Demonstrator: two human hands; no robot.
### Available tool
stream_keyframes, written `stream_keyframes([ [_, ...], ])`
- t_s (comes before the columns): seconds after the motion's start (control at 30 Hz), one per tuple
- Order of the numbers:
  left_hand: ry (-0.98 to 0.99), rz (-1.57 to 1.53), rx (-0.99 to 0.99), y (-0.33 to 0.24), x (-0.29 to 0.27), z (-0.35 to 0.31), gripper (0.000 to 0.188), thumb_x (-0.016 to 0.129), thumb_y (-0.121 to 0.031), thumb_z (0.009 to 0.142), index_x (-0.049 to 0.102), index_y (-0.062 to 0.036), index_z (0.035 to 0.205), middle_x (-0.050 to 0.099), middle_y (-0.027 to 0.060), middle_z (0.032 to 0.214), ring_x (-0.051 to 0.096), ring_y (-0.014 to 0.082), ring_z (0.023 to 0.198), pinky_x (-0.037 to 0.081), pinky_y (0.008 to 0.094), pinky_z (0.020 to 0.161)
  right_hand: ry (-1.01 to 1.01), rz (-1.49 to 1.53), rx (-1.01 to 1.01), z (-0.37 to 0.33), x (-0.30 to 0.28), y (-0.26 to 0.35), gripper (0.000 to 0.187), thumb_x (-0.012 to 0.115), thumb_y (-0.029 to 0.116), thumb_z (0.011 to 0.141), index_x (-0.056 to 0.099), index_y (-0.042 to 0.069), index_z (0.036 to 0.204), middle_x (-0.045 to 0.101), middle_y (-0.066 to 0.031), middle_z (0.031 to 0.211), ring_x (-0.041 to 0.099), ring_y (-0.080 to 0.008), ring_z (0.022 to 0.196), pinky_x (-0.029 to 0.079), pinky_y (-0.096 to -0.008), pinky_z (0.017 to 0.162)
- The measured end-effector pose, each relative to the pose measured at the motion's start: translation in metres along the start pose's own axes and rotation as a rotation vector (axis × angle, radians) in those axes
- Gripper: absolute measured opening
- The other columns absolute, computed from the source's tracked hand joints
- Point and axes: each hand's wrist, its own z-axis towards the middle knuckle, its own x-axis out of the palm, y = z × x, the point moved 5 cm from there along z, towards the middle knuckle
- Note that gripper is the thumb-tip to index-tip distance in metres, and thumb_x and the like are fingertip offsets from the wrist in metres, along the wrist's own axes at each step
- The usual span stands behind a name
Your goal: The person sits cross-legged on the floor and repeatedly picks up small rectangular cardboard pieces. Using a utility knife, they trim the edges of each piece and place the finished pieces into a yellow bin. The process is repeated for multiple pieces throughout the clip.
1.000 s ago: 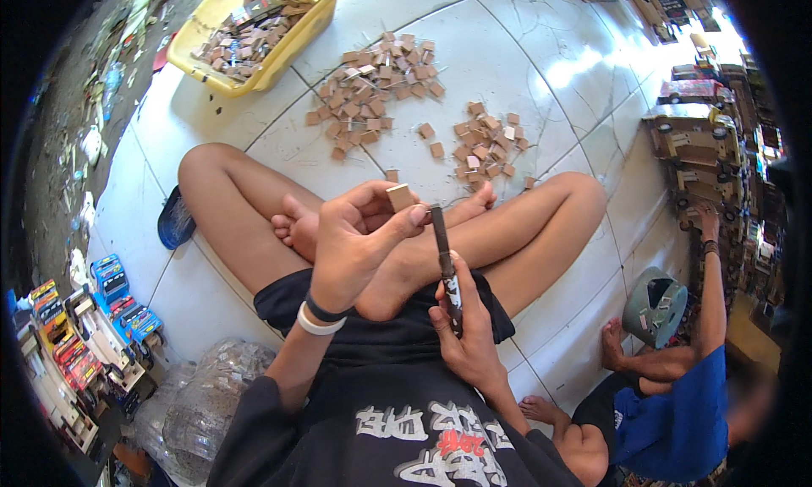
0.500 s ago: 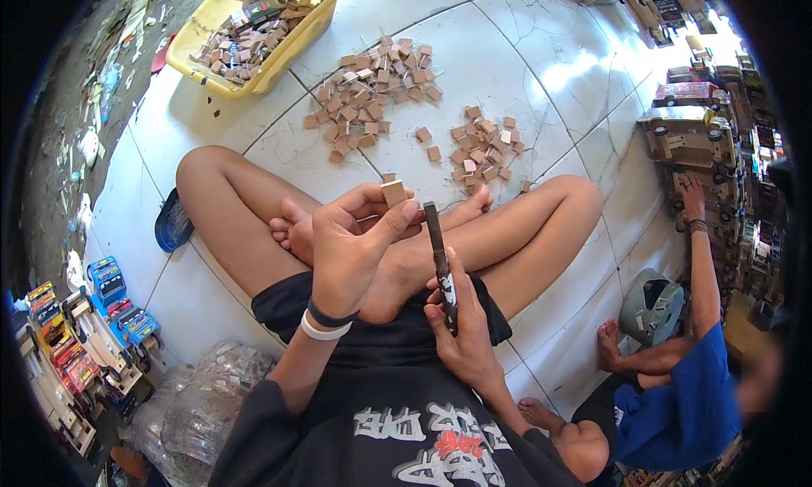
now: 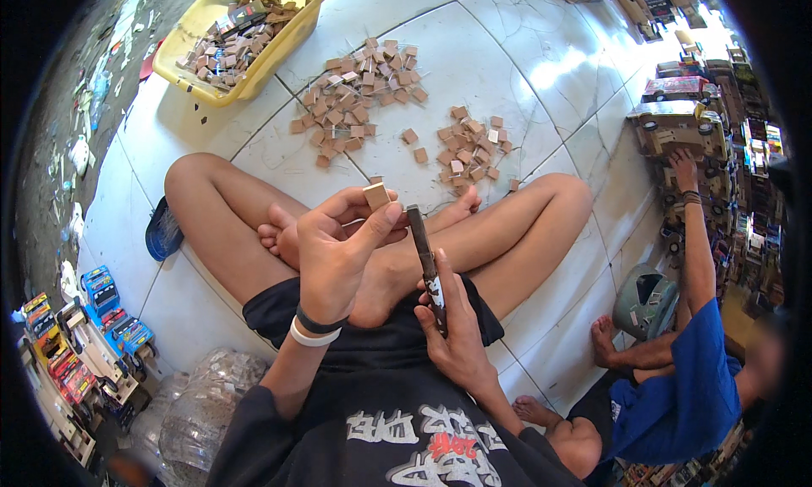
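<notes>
My left hand (image 3: 340, 248) pinches a small square wooden block (image 3: 377, 197) between thumb and forefinger, raised above my crossed legs. Close by on its right, my right hand (image 3: 457, 326) is wrapped round a dark, narrow bar-like tool (image 3: 423, 250) with a squared tip and a white patch on its grip. The tip points up and away from me, near my left thumb and apart from the block. What kind of tool it is, I cannot tell. Beyond my feet lie a larger pile of wooden blocks (image 3: 351, 98) with thin pale pins and a smaller block pile (image 3: 472, 149).
A yellow basin (image 3: 279, 56) of blocks stands far left. Toy trucks (image 3: 114, 309) and clear plastic bags (image 3: 203, 411) are at near left. On the right, a person in blue (image 3: 677, 394) reaches toward stacked wooden toy vehicles (image 3: 677, 128), beside a grey-green container (image 3: 647, 305).
The whole view has shifted slightly, with everything a little further left. My hands keep the same grips on block and tool. The other person's hand has moved slightly among the toy vehicles.
</notes>
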Motion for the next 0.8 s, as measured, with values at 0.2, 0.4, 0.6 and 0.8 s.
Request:
stream_keyframes([
  [0.2, 0.000, 0.010, 0.007, 0.001, 0.001, -0.001, 0.022, 0.075, -0.004, 0.100, 0.069, 0.0084, 0.116, 0.076, 0.0154, 0.109, 0.077, 0.0212, 0.100, 0.065, 0.0321, 0.089, -0.003, -0.024, 0.020, 0.000, -0.002, 0.002, 0.078, 0.065, 0.012, 0.106, 0.022, 0.006, 0.170, 0.056, -0.0122, 0.111, 0.056, -0.0200, 0.093, 0.050, -0.0322, 0.085],
  [0.4, 0.118, -0.069, 0.041, 0.004, 0.011, 0.002, 0.028, 0.077, -0.007, 0.099, 0.069, 0.0067, 0.123, 0.077, 0.0136, 0.108, 0.076, 0.0200, 0.100, 0.063, 0.0315, 0.091, -0.006, 0.042, -0.008, -0.001, 0.001, 0.004, 0.079, 0.065, 0.003, 0.102, 0.024, 0.008, 0.170, 0.056, -0.0148, 0.108, 0.055, -0.0247, 0.088, 0.049, -0.0341, 0.081],
  [0.6, 0.301, -0.278, -0.291, 0.017, 0.009, 0.001, 0.032, 0.076, -0.015, 0.101, 0.068, 0.0011, 0.127, 0.077, 0.0122, 0.109, 0.076, 0.0188, 0.097, 0.063, 0.0351, 0.089, 0.280, 0.928, 0.234, -0.018, 0.012, 0.000, 0.085, 0.065, 0.008, 0.104, 0.013, 0.012, 0.172, 0.052, -0.0083, 0.110, 0.050, -0.0155, 0.090, 0.046, -0.0307, 0.079],
  [0.8, 0.286, -0.406, -0.377, 0.020, 0.012, -0.008, 0.028, 0.074, -0.016, 0.103, 0.069, -0.0024, 0.126, 0.077, 0.0088, 0.108, 0.075, 0.0156, 0.094, 0.063, 0.0331, 0.086, 0.415, 1.381, 0.241, -0.021, 0.021, 0.008, 0.082, 0.065, 0.020, 0.106, 0.013, 0.014, 0.169, 0.048, -0.0078, 0.111, 0.048, -0.0156, 0.093, 0.046, -0.0329, 0.081],
])
